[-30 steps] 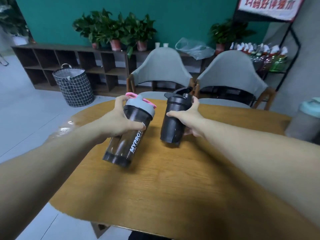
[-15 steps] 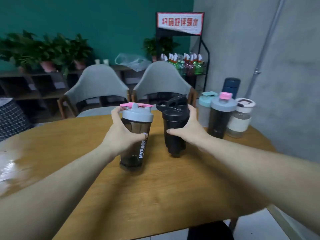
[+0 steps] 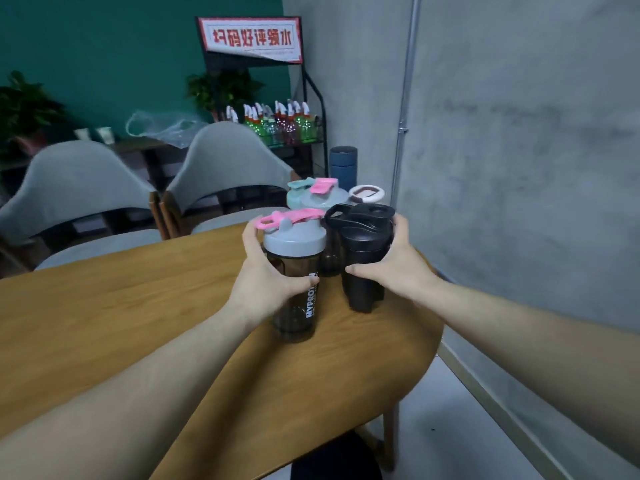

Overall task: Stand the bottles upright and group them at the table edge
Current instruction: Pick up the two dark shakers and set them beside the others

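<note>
two shaker bottles stand upright side by side near the right end of the wooden table (image 3: 104, 306), each wrapped by a hand. the smoky shaker (image 3: 295, 271), with a grey lid, a pink flip tab and white lettering down its side, is held by the left hand (image 3: 266, 278): the thumb crosses the front of the body just under the lid, and the fingers curl round the far side up to the lid's rim. its base appears to sit on the tabletop, though the shadow there makes that hard to confirm. just to its right, the black shaker (image 3: 363, 254) is gripped by the right hand (image 3: 394, 268), thumb pointing left across the front, fingers round the back reaching the lid. both forearms stretch forward from the lower corners, converging on the pair. directly behind them, close to the table edge, stands a cluster of upright bottles: a pink-tabbed grey-lidded bottle (image 3: 323, 195), a teal-lidded one (image 3: 294, 195) partly hidden, a white-capped bottle (image 3: 367, 194) and a tall navy flask (image 3: 343, 164). two grey chairs (image 3: 228, 157) stand beyond the table, and a wire rack (image 3: 277, 123) of spray bottles stands by the concrete wall.
</note>
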Action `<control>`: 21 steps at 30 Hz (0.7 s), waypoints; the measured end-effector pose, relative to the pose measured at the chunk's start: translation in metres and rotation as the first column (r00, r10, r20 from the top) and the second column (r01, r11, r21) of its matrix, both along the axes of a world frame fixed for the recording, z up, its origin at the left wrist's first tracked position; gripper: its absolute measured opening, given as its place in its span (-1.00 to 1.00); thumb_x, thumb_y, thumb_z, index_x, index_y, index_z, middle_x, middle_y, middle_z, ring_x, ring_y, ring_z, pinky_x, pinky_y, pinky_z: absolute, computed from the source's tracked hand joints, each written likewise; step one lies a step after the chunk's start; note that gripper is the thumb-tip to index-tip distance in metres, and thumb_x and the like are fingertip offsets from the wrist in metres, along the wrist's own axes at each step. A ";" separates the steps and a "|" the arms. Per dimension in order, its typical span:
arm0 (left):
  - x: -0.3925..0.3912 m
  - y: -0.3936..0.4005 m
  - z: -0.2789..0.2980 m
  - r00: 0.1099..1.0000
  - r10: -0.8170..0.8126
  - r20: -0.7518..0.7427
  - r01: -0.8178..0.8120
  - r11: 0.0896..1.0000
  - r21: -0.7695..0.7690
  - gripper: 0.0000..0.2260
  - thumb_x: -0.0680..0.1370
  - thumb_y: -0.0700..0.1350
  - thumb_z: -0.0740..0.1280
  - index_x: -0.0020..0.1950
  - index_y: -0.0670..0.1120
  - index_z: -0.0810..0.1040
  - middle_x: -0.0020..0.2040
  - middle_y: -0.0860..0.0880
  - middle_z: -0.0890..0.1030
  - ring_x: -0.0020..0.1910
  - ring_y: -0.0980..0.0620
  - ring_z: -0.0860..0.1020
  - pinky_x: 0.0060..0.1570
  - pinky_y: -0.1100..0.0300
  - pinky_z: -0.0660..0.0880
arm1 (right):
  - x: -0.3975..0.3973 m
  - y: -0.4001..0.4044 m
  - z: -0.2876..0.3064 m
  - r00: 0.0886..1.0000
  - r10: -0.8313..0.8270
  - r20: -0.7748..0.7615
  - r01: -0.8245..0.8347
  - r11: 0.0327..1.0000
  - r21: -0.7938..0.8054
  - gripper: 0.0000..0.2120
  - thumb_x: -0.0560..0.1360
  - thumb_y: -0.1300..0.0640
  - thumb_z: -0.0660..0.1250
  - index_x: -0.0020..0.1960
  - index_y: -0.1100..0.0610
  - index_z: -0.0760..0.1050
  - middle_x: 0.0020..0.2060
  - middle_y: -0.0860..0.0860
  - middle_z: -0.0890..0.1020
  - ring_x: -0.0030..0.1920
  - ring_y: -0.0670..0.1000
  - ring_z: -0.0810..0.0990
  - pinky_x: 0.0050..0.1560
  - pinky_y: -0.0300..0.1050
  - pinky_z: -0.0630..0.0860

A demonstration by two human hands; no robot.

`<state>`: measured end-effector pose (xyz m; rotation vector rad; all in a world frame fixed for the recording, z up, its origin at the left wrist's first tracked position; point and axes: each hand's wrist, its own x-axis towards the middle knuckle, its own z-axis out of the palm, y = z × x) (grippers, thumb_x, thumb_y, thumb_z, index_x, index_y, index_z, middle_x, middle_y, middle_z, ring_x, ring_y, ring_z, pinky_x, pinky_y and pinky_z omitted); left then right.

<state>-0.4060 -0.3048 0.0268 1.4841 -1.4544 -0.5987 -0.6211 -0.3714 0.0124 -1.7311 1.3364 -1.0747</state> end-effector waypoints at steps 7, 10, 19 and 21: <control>-0.050 -0.029 -0.016 0.999 0.024 -0.042 -0.027 0.998 -0.065 -0.06 0.27 -0.15 0.66 0.36 0.21 0.05 0.14 0.24 0.42 0.17 0.12 0.44 0.13 0.24 0.37 | -0.038 -0.028 -0.010 0.993 -0.117 -0.007 0.117 0.993 -0.004 0.06 0.25 0.13 0.67 0.52 -0.02 0.07 0.33 -0.02 0.54 0.30 0.07 0.55 0.34 0.10 0.50; -0.065 -0.036 -0.021 0.996 0.076 -0.054 -0.081 0.992 -0.101 -0.06 0.24 -0.13 0.67 0.33 0.20 0.07 0.19 0.18 0.41 0.19 0.17 0.42 0.15 0.26 0.37 | -0.039 -0.036 -0.014 0.990 -0.140 -0.003 0.139 0.990 -0.023 0.04 0.23 0.11 0.68 0.49 -0.01 0.09 0.35 0.02 0.53 0.33 0.10 0.54 0.34 0.12 0.51; -0.104 -0.049 -0.030 0.940 0.340 0.027 -0.331 0.929 -0.165 0.04 0.17 0.08 0.68 0.50 -0.02 0.17 0.33 -0.04 0.37 0.34 -0.08 0.39 0.26 0.03 0.39 | -0.035 -0.039 -0.021 0.978 -0.205 -0.041 0.202 0.978 -0.057 0.04 0.15 -0.06 0.68 0.41 -0.18 0.08 0.39 0.05 0.47 0.32 0.13 0.55 0.24 0.18 0.58; -0.115 -0.050 -0.027 0.905 0.421 0.063 -0.411 0.902 -0.132 0.08 0.17 0.15 0.66 0.52 0.00 0.14 0.33 -0.07 0.36 0.32 -0.12 0.39 0.22 -0.07 0.43 | -0.033 -0.038 -0.020 0.974 -0.222 -0.050 0.218 0.973 -0.070 0.09 0.14 -0.09 0.68 0.47 -0.09 0.08 0.42 0.08 0.44 0.34 0.16 0.53 0.26 0.22 0.55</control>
